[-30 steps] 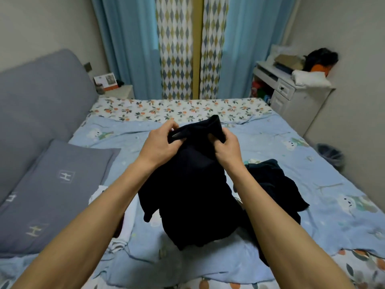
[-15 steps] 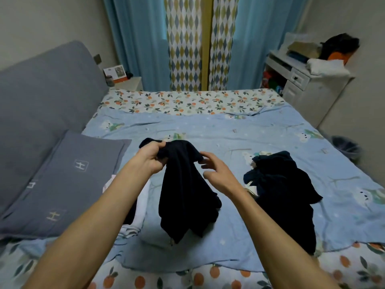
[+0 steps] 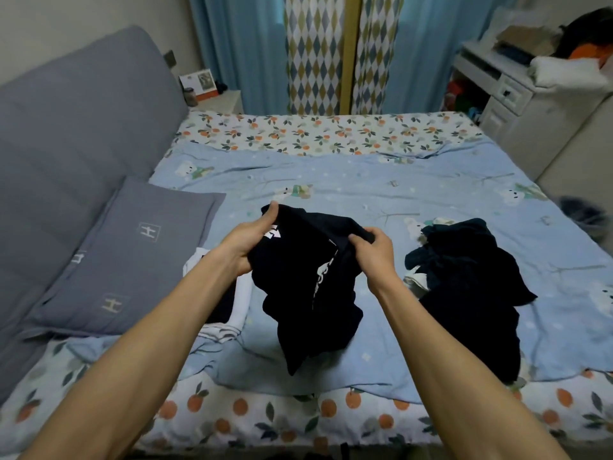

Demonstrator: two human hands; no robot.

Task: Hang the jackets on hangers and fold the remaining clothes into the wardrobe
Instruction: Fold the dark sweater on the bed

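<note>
A black garment with white print (image 3: pixel 308 287) hangs bunched above the bed between both my hands. My left hand (image 3: pixel 250 237) grips its upper left edge, thumb on top. My right hand (image 3: pixel 371 252) pinches its upper right edge. The lower part of the garment droops onto the blue quilt (image 3: pixel 365 187). A heap of dark clothes (image 3: pixel 464 280) lies on the quilt to the right of my right arm. White and dark folded clothes (image 3: pixel 232 303) lie to the left, partly hidden under my left forearm.
A grey pillow (image 3: pixel 132 254) and a grey headboard cushion (image 3: pixel 66 127) line the left side. A white desk (image 3: pixel 517 104) with piled items stands at the back right. Blue curtains (image 3: pixel 232 48) hang behind the bed. A dark bin (image 3: pixel 583 214) sits at the right edge.
My right hand, which had let go half a second ago, has taken hold of the garment's right edge. The garment has been turned, and white print shows on it.
</note>
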